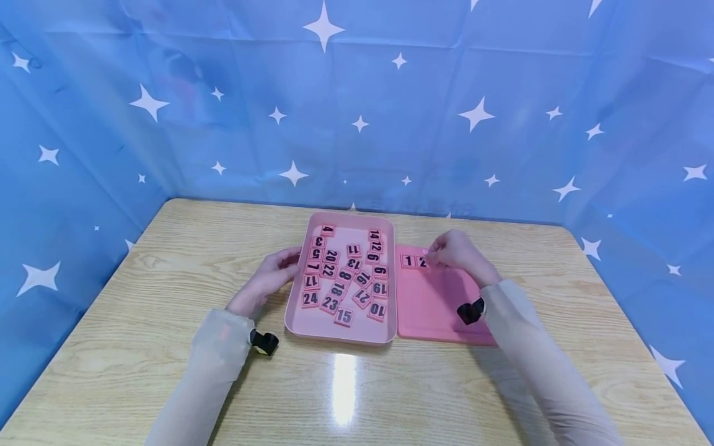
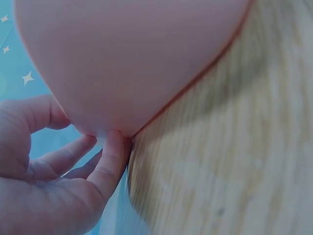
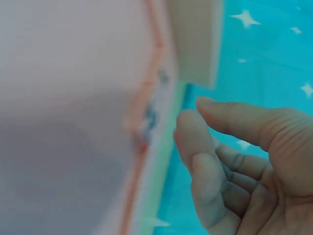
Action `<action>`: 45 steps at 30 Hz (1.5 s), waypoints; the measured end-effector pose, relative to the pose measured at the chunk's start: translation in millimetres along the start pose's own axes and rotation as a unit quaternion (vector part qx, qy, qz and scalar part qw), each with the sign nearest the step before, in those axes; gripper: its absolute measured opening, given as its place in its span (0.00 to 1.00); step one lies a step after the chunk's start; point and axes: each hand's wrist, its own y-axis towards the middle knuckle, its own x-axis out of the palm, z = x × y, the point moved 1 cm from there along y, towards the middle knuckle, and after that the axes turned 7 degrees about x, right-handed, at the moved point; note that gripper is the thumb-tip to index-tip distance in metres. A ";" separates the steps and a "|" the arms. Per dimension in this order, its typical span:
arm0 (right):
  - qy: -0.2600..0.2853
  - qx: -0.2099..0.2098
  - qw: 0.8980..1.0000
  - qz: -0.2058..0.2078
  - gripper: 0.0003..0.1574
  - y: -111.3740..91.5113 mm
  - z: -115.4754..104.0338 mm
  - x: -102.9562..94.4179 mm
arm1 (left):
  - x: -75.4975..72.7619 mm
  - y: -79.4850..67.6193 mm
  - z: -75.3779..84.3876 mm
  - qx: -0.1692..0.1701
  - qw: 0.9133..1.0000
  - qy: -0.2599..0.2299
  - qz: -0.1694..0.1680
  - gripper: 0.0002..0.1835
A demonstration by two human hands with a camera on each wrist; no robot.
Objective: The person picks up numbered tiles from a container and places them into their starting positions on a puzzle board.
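Note:
A pink tray [image 1: 340, 334] holds many loose number tiles [image 1: 344, 317], lying at various angles. At its left side is my left hand [image 1: 268, 275]; in the left wrist view its fingertips [image 2: 113, 142] touch the tray's outer wall [image 2: 122, 68]. To the right, a darker pink board [image 1: 429, 310] bears tile 1 [image 1: 408, 261] and tile 2 [image 1: 422, 262] side by side near its upper left corner. My right hand [image 1: 454, 251] hovers at tile 2, partly covering it. In the right wrist view the thumb and fingers of the right hand [image 3: 239, 171] are bent loosely with nothing visible between them.
Tray and board stand side by side on a wood-grain table [image 1: 167, 297]. Behind the table hangs a blue cloth [image 1: 390, 124] with white stars. A black wrist camera [image 1: 264, 342] sits on the left wrist, another camera [image 1: 471, 311] on the right.

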 end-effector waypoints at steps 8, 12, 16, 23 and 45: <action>0.052 -0.046 0.996 0.053 0.15 0.6 -29.0 -0.5 | -0.9 0.1 0.0 -0.005 1.000 -0.003 0.002 0.27; 0.055 -0.080 0.993 0.063 0.16 4.3 -42.4 7.4 | -0.5 -0.1 0.3 -0.012 1.000 -0.004 0.002 0.27; 0.062 -0.102 0.991 0.062 0.15 7.3 -56.4 15.1 | 0.0 0.2 0.8 -0.014 1.000 -0.006 0.003 0.27; 0.078 -0.114 0.990 0.041 0.14 13.1 -83.4 27.5 | -0.2 0.6 0.2 -0.015 1.000 -0.005 0.002 0.27; 0.161 -0.117 0.979 -0.053 0.16 56.6 -144.1 88.3 | -0.8 -0.3 1.5 -0.013 1.000 -0.003 -0.002 0.27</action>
